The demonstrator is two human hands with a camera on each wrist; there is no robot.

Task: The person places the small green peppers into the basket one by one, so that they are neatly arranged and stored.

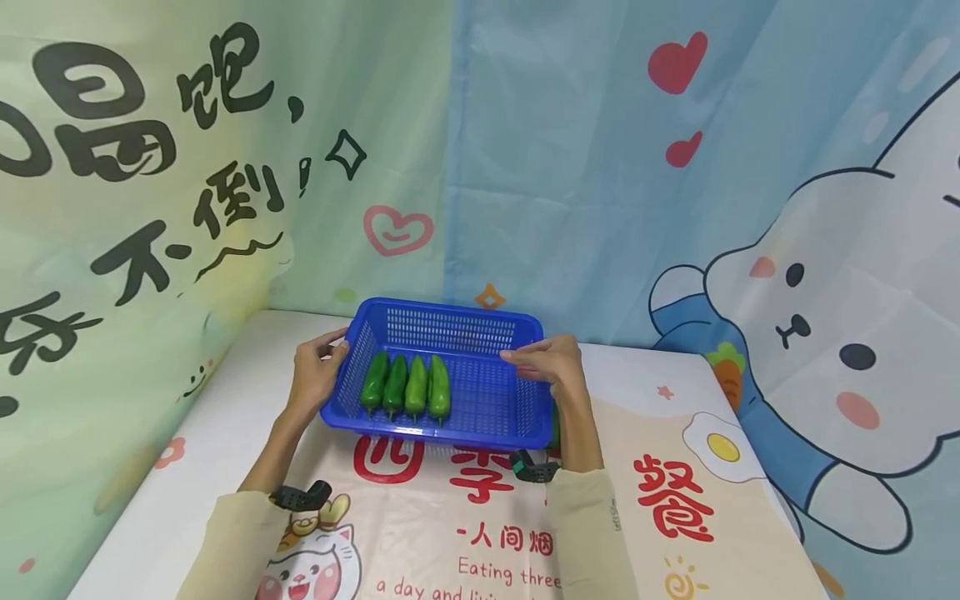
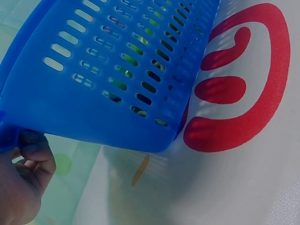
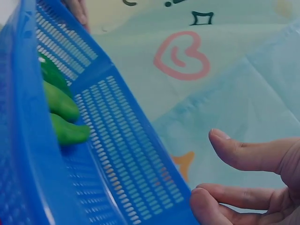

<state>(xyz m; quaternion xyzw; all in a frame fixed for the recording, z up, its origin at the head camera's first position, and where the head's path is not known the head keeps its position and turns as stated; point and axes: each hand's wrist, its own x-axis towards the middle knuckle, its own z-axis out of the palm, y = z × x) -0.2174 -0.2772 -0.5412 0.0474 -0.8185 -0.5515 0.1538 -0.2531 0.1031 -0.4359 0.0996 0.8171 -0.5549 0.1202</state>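
Note:
A blue plastic basket [image 1: 480, 400] with slotted walls is in the middle of the head view. Several green peppers [image 1: 417, 389] lie side by side in its left half, tips pointing away. At the left rim my left hand [image 1: 318, 372] grips the basket, and in the left wrist view its curled fingers [image 2: 37, 152] hold the rim. My right hand [image 1: 551, 361] is at the right rim. Its thumb and fingers stand apart in the right wrist view, with the fingertips [image 3: 202, 202] by the rim. I cannot tell whether they touch it.
Part of a green object [image 1: 556, 427] shows between the basket's right side and my right forearm. A printed cloth [image 1: 450, 517] with red lettering covers the table. Printed curtains [image 1: 555, 183] hang behind and at the sides.

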